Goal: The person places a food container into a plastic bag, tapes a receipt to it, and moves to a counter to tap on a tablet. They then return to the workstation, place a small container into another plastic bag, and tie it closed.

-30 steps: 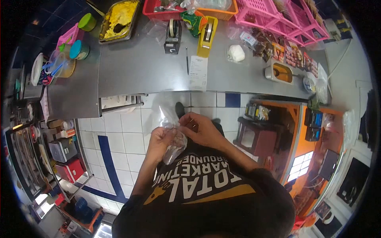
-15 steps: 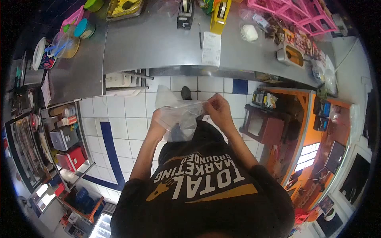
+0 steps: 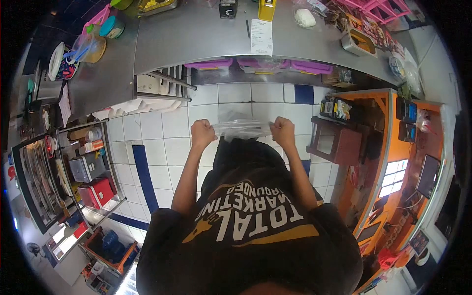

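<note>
The left hand [image 3: 202, 133] and the right hand [image 3: 282, 132] are clamped on opposite ends of a clear plastic bag [image 3: 241, 128], drawn out flat between them. The bag is in front of the person's body, above the tiled floor [image 3: 169, 123] and on the near side of the bench [image 3: 206, 42]; whether anything lies inside it cannot be told.

Several containers stand on the bench. At its far left edge, a metal tray [image 3: 160, 9], cut off by the view, holds yellow food. Farther left are a tub with a teal lid [image 3: 110, 27] and, nearer, a clear bowl [image 3: 97, 53] with blue utensil-like pieces in it. Just beside the bowl, on its left, is a patterned container [image 3: 68, 70] with a white lid. Toward the right end, a metal pan [image 3: 347, 42] has orange-brown contents, and a white lump [image 3: 305, 18] in clear plastic sits to its left. Pink crates [image 3: 391, 11] show at the far right.

Beneath the bench is a row of boxes with purple lids [image 3: 209, 64], their contents hidden. At the near left, an orange-edged crate [image 3: 129, 259] holds a large blue bottle [image 3: 113, 244].
</note>
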The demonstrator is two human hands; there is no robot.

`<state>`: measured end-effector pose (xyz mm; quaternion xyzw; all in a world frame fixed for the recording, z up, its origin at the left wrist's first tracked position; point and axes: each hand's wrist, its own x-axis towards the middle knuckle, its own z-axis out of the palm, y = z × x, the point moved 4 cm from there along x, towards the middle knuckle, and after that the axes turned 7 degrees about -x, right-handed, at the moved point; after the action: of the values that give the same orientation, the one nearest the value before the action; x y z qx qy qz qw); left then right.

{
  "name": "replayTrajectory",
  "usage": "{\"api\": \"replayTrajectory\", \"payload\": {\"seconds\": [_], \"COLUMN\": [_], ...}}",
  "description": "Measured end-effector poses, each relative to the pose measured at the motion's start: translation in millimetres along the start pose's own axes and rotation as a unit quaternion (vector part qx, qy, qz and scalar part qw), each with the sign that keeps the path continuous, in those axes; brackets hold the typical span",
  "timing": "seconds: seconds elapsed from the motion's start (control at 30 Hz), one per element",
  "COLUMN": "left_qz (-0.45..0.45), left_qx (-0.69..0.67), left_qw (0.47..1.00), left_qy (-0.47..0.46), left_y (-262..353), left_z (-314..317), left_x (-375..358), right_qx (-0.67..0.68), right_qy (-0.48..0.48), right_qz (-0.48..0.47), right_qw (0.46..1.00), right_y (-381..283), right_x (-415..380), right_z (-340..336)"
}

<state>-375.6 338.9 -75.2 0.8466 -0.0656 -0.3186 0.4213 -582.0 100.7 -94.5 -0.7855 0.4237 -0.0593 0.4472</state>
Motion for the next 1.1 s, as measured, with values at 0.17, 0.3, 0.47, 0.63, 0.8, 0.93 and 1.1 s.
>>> {"api": "replayTrajectory", "payload": {"seconds": [0.17, 0.3, 0.47, 0.63, 0.8, 0.93, 1.1], "left_qz": [0.089, 0.041, 0.191, 0.09, 0.228, 0.462, 0.425], "left_qx": [0.119, -0.085, 0.09, 0.352, -0.167, 0.043, 0.09], "left_qw": [0.987, 0.995, 0.975, 0.929, 0.958, 0.878, 0.883], "left_qy": [0.066, 0.02, -0.075, 0.066, 0.054, 0.117, 0.179], "left_y": [-14.9, 2.8, 60.3, 43.5, 159.7, 198.4, 181.9], "left_z": [-21.8, -32.3, -12.1, -125.4, -119.9, -68.9, -80.6], "left_x": [6.4, -24.9, -40.8, 30.1, -24.9, -29.8, 54.6], "right_qx": [-0.123, -0.197, -0.278, -0.172, 0.056, 0.057, -0.122], "right_qy": [0.174, 0.13, -0.068, 0.076, 0.071, 0.08, 0.108], "right_qz": [-0.043, 0.048, -0.303, -0.241, -0.266, -0.446, -0.456], "right_qw": [0.976, 0.971, 0.909, 0.952, 0.96, 0.89, 0.875], "right_y": [32.2, 20.4, -97.3, -136.3, -208.2, -264.3, -266.2], "right_x": [-8.2, -30.2, -10.6, 62.9, 38.5, 45.0, 116.5], "right_z": [-71.8, -96.7, 17.5, -26.6, -19.3, 11.2, 52.8]}}
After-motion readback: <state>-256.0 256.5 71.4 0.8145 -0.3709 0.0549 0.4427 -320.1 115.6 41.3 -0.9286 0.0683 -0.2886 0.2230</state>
